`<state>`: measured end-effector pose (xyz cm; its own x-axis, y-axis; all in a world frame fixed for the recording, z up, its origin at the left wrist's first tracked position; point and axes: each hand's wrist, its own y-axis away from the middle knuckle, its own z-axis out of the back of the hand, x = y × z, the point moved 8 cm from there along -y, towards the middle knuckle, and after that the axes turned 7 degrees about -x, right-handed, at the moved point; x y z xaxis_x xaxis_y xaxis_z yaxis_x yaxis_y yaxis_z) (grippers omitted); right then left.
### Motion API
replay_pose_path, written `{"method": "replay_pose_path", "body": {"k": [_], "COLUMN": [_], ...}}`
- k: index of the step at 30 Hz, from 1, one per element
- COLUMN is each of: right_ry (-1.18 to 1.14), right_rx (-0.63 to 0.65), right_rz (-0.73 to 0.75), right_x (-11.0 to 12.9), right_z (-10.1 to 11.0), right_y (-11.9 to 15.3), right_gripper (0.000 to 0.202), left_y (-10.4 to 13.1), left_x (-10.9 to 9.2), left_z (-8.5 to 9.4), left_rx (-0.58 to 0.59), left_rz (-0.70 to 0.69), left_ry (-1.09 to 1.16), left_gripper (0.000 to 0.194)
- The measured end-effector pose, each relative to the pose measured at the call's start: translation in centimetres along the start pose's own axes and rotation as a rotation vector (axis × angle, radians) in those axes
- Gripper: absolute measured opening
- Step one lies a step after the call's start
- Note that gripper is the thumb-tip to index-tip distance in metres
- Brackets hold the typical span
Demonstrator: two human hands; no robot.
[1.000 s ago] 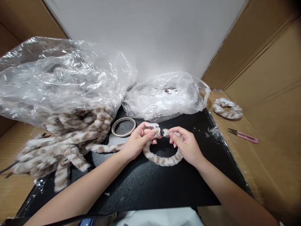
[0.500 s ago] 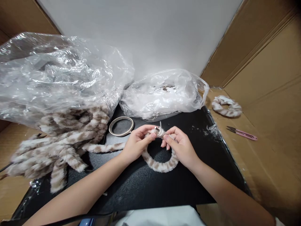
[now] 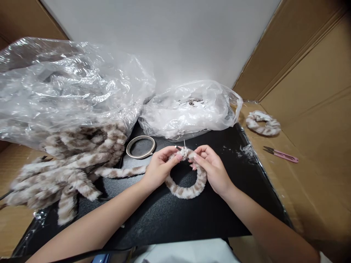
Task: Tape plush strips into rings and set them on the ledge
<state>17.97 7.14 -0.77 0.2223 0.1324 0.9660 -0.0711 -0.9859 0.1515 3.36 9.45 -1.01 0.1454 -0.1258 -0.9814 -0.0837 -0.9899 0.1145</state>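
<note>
A fluffy white-and-brown ring hangs between my two hands over the black work surface. My left hand pinches its upper left part, thumb on top. My right hand is closed on the upper right side. At the top of the ring, between the fingertips, a small whitish join shows, with a thin pale strip standing up from it. A short dark tip sticks out by my left fingers; what it belongs to I cannot make out.
Left lies a heap of fluffy strips under a big clear plastic bag. A tape roll and a smaller plastic bag sit behind my hands. On cardboard at right are another fluffy ring and pink-handled snips.
My right fingers have shifted slightly outward along the ring, leaving more of its top uncovered. The ring has turned a little, and the pale strip stands thinner.
</note>
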Motion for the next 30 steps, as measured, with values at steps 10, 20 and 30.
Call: {"method": "replay_pose_path", "body": {"k": [10,20,30], "right_ry": [0.033,-0.022,-0.033], "right_rx": [-0.03,0.2,0.453], "right_rz": [0.026,-0.222,-0.577], "right_x": [0.1,-1.4,-2.8], "right_z": [0.1,-1.2,-1.3], "right_y": [-0.3,0.0,1.6], "right_gripper": [0.024,0.039,0.036], "left_y": [0.2,-0.2,-2.4], "left_x": [-1.0,-3.7,-3.2], "left_z": [-0.2,-0.2,2.3], "left_rx": [0.098,0.283,0.278], "left_rz": [-0.182,-0.47,-0.228], "left_ry": [-0.221,-0.409,-0.216], "left_gripper": [0.022,0.02,0.02]}}
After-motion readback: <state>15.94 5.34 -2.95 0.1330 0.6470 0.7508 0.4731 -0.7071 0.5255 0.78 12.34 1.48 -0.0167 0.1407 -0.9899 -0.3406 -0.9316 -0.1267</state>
